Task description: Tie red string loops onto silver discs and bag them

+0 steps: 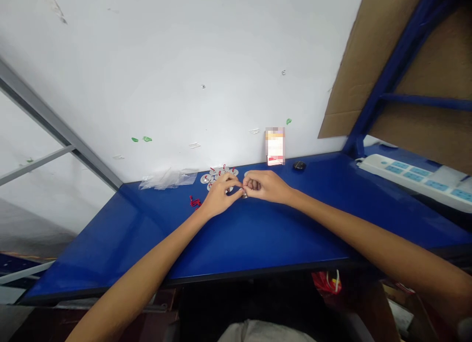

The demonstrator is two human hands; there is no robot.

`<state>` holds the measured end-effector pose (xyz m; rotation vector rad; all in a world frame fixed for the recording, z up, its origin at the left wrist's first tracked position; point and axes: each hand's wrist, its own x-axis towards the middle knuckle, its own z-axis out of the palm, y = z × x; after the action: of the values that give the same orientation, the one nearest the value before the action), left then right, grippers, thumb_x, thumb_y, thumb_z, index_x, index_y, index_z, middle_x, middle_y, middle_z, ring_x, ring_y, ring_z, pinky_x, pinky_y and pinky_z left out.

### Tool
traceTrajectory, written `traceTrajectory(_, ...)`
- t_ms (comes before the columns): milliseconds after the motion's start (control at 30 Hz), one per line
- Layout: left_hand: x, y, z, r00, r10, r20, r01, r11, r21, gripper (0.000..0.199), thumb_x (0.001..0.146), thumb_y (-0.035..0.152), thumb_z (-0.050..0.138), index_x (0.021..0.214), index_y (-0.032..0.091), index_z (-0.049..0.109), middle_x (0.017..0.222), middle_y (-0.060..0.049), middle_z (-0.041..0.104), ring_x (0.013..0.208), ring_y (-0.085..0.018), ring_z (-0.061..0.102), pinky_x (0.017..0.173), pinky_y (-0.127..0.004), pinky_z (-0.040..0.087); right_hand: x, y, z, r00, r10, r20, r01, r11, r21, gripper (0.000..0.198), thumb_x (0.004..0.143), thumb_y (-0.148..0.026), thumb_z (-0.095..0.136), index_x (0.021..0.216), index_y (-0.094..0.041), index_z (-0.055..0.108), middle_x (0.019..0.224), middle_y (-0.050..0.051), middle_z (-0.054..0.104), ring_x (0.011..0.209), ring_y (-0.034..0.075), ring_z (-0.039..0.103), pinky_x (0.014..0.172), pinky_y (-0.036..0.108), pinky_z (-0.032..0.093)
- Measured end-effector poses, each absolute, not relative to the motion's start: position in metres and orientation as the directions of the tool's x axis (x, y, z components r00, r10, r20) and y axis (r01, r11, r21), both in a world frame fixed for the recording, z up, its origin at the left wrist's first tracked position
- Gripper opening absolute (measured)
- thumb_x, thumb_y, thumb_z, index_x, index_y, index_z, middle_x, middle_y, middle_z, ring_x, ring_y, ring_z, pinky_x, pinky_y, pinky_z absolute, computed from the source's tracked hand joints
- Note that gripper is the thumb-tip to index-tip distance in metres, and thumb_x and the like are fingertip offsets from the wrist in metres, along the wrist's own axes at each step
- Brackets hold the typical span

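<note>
My left hand (221, 193) and my right hand (264, 185) meet above the middle of the blue table. Their fingertips are pinched together around something small and pale, mostly hidden by the fingers. Just behind my left hand lies a group of round, pale discs (206, 178) with short red cords on them. A small bundle of red cords (194, 201) rests to the left of my left wrist. Part of another pale disc shows between the hands and the wall, largely covered by my right hand.
Clear plastic bags (167, 179) lie at the back left of the blue table (258, 243). A lit phone (275, 146) leans on the white wall, beside a black mouse-like object (299, 165). A white power strip (416, 177) sits at the right, near a blue metal frame (383, 81).
</note>
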<state>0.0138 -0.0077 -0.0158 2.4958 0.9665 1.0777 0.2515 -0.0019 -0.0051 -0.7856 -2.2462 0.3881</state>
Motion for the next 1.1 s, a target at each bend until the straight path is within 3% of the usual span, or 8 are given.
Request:
traceTrajectory(167,0.015,-0.008,-0.013,0.482,0.692,0.537,0.459,-0.722,0.518,0.007,0.097,0.025,0.073,0.097,0.023,0.079,0.102,-0.005,0.073,0.094,-0.021,0.067,0.086,-0.036,0.052,0.250,-0.001,-0.007,-0.575,0.631,0.521,0.372,0.768,-0.521,0.004,0.094,-0.020,0.070,0.096,-0.022,0.071,0.083,-0.002,0.072,0.068,0.012,0.064,0.069,0.025,0.049)
traceTrajectory(300,0.009,-0.001,-0.012,0.440,0.744,0.502,0.554,-0.665,0.500,0.008,0.096,0.028,0.074,0.092,0.023,0.079,0.092,-0.003,0.077,0.087,-0.021,0.067,0.084,-0.035,0.051,0.251,0.003,-0.009,-0.508,0.656,0.558,0.418,0.754,-0.506,0.008,0.099,-0.024,0.068,0.105,-0.023,0.073,0.089,0.000,0.076,0.073,0.015,0.068,0.071,0.027,0.051)
traceTrajectory(600,-0.027,0.027,-0.005,0.129,0.856,0.500,0.688,-0.441,0.576,0.018,0.096,0.035,0.069,0.095,0.021,0.080,0.090,-0.004,0.081,0.081,-0.021,0.069,0.082,-0.034,0.053,0.273,0.031,-0.019,-0.537,0.647,0.541,0.661,0.721,-0.207,0.016,0.100,-0.017,0.061,0.109,-0.021,0.074,0.114,0.011,0.077,0.104,0.026,0.071,0.089,0.036,0.054)
traceTrajectory(833,-0.037,0.043,0.001,0.108,0.857,0.504,0.773,-0.391,0.500,0.022,0.096,0.037,0.066,0.099,0.021,0.081,0.103,-0.007,0.083,0.091,-0.024,0.071,0.088,-0.036,0.052,0.282,0.045,-0.033,-0.594,0.696,0.404,0.700,0.694,-0.167,0.032,0.104,-0.029,0.066,0.134,-0.020,0.073,0.135,0.015,0.073,0.124,0.033,0.067,0.103,0.046,0.055)
traceTrajectory(1100,-0.043,0.055,-0.004,0.146,0.878,0.457,0.822,-0.365,0.438,0.024,0.096,0.038,0.065,0.096,0.022,0.083,0.100,-0.008,0.083,0.095,-0.027,0.070,0.090,-0.038,0.051,0.275,0.050,-0.035,-0.610,0.683,0.402,0.706,0.699,-0.115,0.019,0.105,-0.018,0.064,0.114,-0.019,0.080,0.119,0.012,0.080,0.113,0.030,0.071,0.095,0.041,0.055)
